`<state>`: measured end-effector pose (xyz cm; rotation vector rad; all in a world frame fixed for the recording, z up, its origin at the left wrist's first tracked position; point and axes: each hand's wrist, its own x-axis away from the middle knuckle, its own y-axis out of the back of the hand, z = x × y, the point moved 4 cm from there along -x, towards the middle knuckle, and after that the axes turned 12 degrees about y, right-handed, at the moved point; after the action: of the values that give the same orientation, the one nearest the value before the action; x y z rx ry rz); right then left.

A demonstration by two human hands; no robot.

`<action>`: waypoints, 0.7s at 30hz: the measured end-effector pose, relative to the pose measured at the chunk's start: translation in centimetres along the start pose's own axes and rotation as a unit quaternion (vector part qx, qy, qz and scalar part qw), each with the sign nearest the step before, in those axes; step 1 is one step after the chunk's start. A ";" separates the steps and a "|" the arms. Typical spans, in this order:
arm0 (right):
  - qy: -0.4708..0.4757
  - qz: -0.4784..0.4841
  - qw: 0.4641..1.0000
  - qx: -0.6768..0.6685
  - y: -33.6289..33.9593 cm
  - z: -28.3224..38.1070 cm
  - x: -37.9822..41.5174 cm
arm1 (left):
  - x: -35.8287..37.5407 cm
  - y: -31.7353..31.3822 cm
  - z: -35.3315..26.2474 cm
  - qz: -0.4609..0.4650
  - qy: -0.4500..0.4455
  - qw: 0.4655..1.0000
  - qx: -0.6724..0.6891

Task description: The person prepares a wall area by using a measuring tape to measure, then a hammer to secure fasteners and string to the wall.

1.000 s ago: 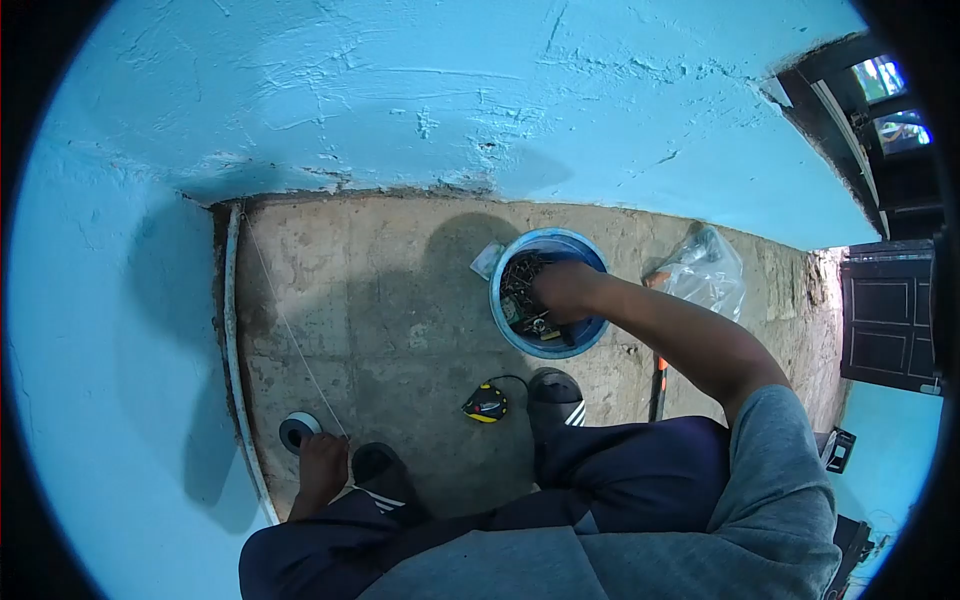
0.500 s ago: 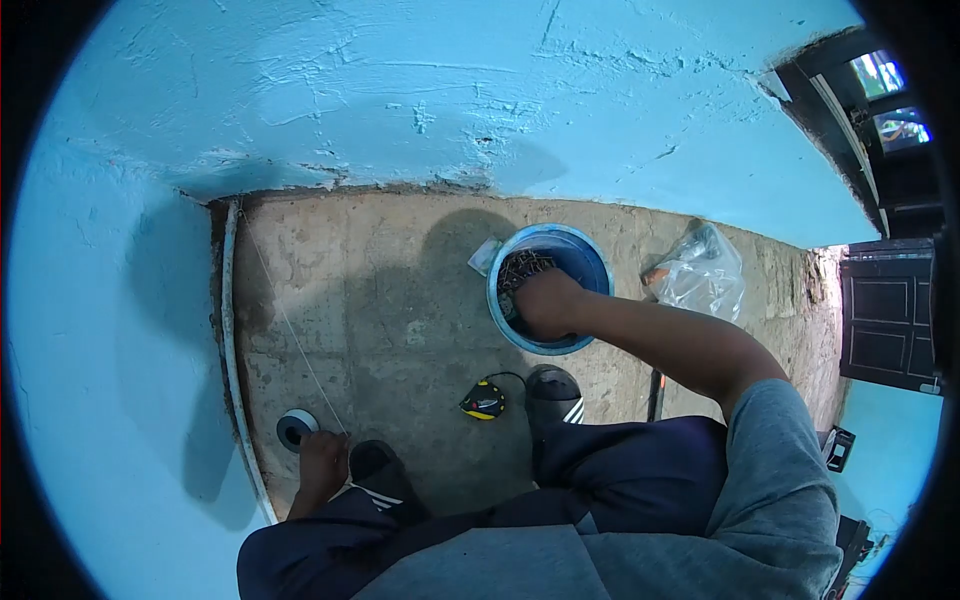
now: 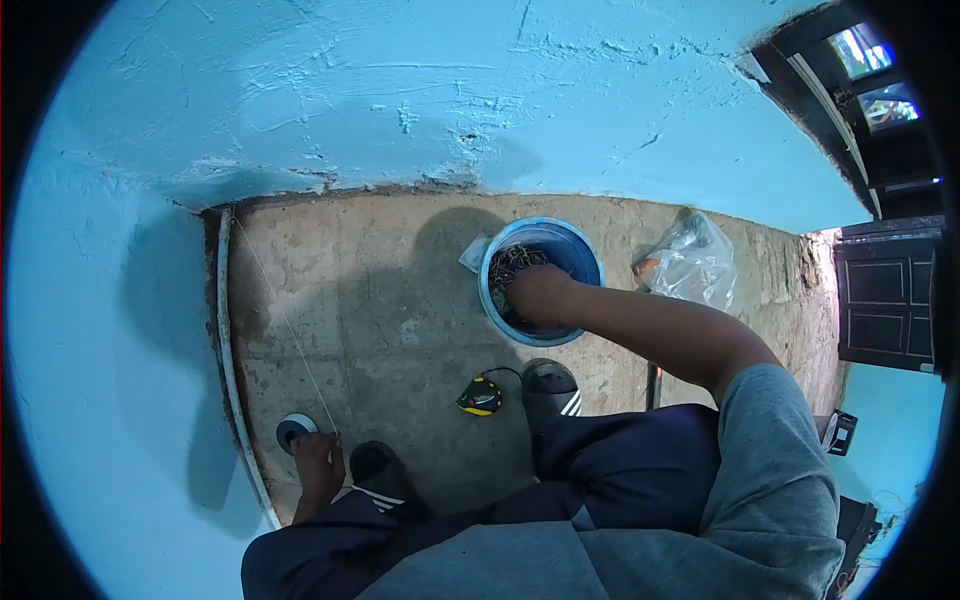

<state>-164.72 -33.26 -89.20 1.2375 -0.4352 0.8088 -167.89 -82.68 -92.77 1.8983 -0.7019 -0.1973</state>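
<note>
My right hand point(image 3: 538, 293) reaches down into a blue bucket point(image 3: 588, 262) on the concrete floor, among dark nails and small metal parts; whether its fingers grip anything is hidden. My left hand point(image 3: 315, 458) rests low at the left, fingers curled at a thin white string point(image 3: 285, 325) that runs up toward the wall corner. A grey roll of tape point(image 3: 293, 430) lies just beside that hand. A yellow and black tape measure point(image 3: 481, 396) sits on the floor between my feet.
Blue plastered walls close in the far side and the left. A white pipe point(image 3: 226, 340) runs along the left wall's base. A clear plastic bag point(image 3: 690, 265) lies right of the bucket. A dark door point(image 3: 885, 300) stands at right.
My right hand has shifted slightly left and deeper inside the bucket. The left hand stays by the tape roll. The view has tilted a little.
</note>
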 end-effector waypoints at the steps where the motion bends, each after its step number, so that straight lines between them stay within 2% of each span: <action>1: 0.004 0.004 1.000 0.000 -0.4 -0.4 -0.3 | -0.1 0.1 0.0 0.002 -0.005 1.000 -0.002; 5: 0.045 -0.038 0.998 -0.001 -1.5 -2.8 -0.7 | -0.5 0.2 -0.2 -0.009 -0.009 1.000 -0.003; 8: 0.085 -0.075 0.989 -0.094 0.3 -4.1 0.6 | -0.3 0.1 -0.1 -0.007 0.002 1.000 0.004; 9: 0.076 -0.092 0.979 -0.163 0.5 -4.6 1.0 | -0.2 0.1 -0.2 -0.004 0.007 1.000 0.007; 11: 0.056 -0.128 0.944 -0.298 0.9 -5.6 1.7 | -0.2 0.1 -0.2 -0.002 0.009 1.000 0.010; 14: 0.002 -0.120 0.895 -0.431 1.0 -5.8 2.5 | -0.5 0.0 -0.3 -0.004 -0.002 1.000 0.008; 17: 0.000 -0.091 0.873 -0.478 1.2 -6.1 2.7 | -0.7 0.0 -0.4 -0.006 -0.012 1.000 0.013; 20: 0.025 -0.086 0.790 -0.607 1.3 -5.9 2.6 | -0.6 -0.1 -0.4 -0.006 -0.014 1.000 0.015; 21: 0.033 -0.095 0.777 -0.621 2.0 -5.6 3.4 | -0.6 -0.1 -0.4 -0.003 -0.010 1.000 0.014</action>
<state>-164.72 -26.75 -87.14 -0.0092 -0.6171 0.2280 -168.13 -82.00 -92.76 1.9269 -0.7155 -0.2108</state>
